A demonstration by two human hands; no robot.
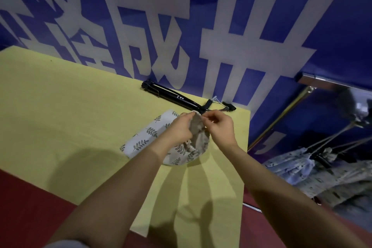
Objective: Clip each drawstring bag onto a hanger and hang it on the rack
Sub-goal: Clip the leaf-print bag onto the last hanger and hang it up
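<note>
Both hands pinch the gathered mouth of a white leaf-printed fabric drawstring bag (181, 150) lying on the yellow cloth-covered worktop (60, 106): left hand (181, 127) and right hand (219, 126), each grip holding its rim. Black clip hangers (175, 97) lie just behind.

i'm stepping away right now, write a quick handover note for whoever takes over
Left hand and right hand: both pinch the top edge of a leaf-print drawstring bag, lifted above the yellow table.
A second leaf-print bag lies flat beneath it.
Black clip hangers lie at the table's far edge.
Done: some bags hang on the rack at right.
Left: clip both table bags and hang them.
</note>
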